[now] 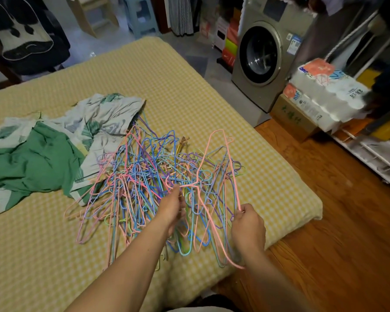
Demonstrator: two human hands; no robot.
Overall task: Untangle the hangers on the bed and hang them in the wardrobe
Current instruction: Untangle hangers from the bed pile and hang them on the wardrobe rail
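Hangers [149,188] lie tangled on the bed [189,91], right of the clothes [43,158]. Left hand [172,208] pinches a pink hanger [214,176] at its neck; right hand [248,224] grips its near-right arm.

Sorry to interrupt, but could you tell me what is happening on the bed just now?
A person is sorting a tangled heap of coloured wire hangers on the yellow checked bed. The left hand pinches a pink hanger near its neck, and the right hand grips its side, lifting it from the pile. A crumpled green and leaf-print cloth lies beside the heap.
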